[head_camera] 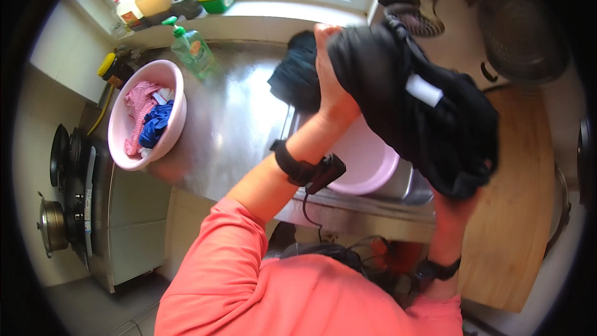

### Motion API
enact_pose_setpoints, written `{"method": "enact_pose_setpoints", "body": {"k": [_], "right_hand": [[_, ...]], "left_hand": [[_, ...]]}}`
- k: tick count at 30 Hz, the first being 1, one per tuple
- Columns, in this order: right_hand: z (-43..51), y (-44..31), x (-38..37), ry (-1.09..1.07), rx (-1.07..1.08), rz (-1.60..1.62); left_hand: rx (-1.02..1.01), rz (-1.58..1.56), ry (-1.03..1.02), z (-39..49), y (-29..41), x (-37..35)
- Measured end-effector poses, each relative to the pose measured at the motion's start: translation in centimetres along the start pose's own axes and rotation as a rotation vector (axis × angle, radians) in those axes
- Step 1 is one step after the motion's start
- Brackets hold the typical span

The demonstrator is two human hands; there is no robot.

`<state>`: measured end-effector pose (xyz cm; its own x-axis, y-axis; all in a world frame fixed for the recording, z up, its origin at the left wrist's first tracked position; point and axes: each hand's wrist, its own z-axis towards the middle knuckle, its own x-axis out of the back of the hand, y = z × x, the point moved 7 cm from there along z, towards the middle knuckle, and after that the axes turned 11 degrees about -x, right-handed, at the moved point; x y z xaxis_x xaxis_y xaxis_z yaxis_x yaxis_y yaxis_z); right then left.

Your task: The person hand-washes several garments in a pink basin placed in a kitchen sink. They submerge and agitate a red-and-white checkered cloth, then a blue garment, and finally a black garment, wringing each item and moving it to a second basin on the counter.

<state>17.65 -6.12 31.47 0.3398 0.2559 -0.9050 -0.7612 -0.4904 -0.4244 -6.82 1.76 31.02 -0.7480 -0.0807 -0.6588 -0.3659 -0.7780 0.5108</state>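
A black cloth garment (443, 116) with a white label (424, 90) is stretched between my two hands, raised over the sink (415, 191). My left hand (333, 79) grips its upper left end. My right hand (459, 200) is at its lower right end, with most of the fingers hidden by the fabric. Below the garment a pink basin (368, 163) sits in the sink, partly covered by the cloth and my left forearm. Another dark cloth (298, 74) lies behind my left hand, near the sink's back edge.
A pink basin of clothes (179, 123) stands left on the steel counter (214, 144), with a green pump bottle (193, 51) behind it. A wooden board (508, 205) lies right of the sink. Ladles (415, 14) hang at the back right. A pot (53, 226) stands far left.
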Motion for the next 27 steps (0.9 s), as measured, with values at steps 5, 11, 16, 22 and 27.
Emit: {"method": "enact_pose_setpoints", "body": {"k": [5,11,16,22,27], "right_hand": [[1.8,4.3,9.4,0.123,-0.317,0.172],[7.1,7.3,18.7,0.061,-0.564,0.470],[6.3,5.4,27.6,0.797,-0.284,-0.008],[6.5,3.3,28.7,0.809,-0.342,-1.929],[7.7,8.7,31.3,0.509,-0.834,-2.319]], "left_hand": [[0.280,-0.133,-0.032,-1.9,-1.4,-1.6],[0.952,0.248,0.428,-11.6,-10.1,9.8],[0.869,1.083,-0.363,-14.2,-11.4,16.4],[0.502,1.444,-1.421,-18.3,-14.1,12.2],[1.017,1.365,-1.680,-25.4,-19.3,11.7]]}}
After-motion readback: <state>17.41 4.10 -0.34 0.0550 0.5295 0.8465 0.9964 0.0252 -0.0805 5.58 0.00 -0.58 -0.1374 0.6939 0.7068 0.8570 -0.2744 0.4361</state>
